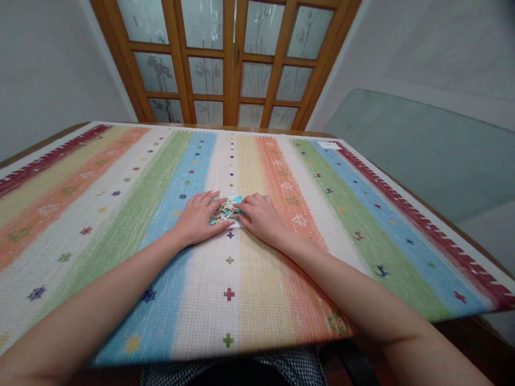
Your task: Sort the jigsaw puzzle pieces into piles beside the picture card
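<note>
- Checked black-and-white cloth (pixel 232 378) covers the lap closest in, under the near edge of the table, with both bare forearms reaching forward over it.
- Left hand (pixel 197 219) lies flat and spread, palm down, its fingertips resting on a small heap of pale, multicoloured cardboard jigsaw pieces (pixel 224 212); it clasps nothing.
- Right hand (pixel 262 217) is bent at the knuckles, with its fingertips touching the heap's other side. Whether they pinch a piece I cannot tell.
- The heap sits between the two hands, on what seems a pale card with a teal corner (pixel 237 199) showing just beyond the fingertips.
- These pieces are likely very light, thin and stiff, loose rather than joined, and apt to scatter. Pinch single ones by their edges, or cup the heap from both sides.
- A woven mat with broad stripes (pixel 112 212) lies under the grip and probably keeps pieces from sliding.
- Open mat runs wide outward of each hand and beyond the fingertips. The mat's right edge and the wooden table rim (pixel 30 148) lie well apart from the heap.
</note>
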Action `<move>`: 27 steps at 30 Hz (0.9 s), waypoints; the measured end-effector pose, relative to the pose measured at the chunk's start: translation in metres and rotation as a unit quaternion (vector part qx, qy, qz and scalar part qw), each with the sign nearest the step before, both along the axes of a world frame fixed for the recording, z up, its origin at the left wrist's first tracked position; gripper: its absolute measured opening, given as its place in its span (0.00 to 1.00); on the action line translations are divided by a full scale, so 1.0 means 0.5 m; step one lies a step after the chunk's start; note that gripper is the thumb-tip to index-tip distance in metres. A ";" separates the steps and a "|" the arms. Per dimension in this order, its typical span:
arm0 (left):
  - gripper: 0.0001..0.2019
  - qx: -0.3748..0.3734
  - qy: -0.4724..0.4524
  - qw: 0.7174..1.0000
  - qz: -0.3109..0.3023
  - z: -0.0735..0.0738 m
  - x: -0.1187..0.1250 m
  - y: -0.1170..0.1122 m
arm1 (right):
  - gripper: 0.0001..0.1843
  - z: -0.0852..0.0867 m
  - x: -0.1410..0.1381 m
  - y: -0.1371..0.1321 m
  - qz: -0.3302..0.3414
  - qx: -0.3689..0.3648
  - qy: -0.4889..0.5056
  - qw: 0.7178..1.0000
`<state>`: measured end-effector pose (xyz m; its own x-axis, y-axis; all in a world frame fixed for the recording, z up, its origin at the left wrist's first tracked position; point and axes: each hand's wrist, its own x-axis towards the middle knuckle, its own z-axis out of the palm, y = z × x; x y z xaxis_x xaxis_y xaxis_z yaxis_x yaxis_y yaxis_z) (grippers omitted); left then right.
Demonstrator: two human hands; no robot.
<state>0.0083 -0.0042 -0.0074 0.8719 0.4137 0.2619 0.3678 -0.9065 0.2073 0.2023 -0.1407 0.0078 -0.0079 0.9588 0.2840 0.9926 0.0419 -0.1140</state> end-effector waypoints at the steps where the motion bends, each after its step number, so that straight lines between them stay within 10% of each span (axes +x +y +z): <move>1: 0.36 -0.002 -0.005 1.000 -0.003 0.001 0.004 -0.001 | 0.14 -0.001 -0.005 0.005 -0.010 0.000 -0.003 1.000; 27: 0.17 0.017 -0.035 0.993 -0.113 0.011 0.009 -0.010 | 0.12 -0.028 0.056 0.011 -0.019 0.029 0.208 0.978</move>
<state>0.0129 -0.0091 -0.0019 0.9203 0.2000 0.3362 0.1403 -0.9710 0.1935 0.2302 -0.1351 -0.0063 0.1544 0.9383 0.3094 0.8620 0.0252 -0.5063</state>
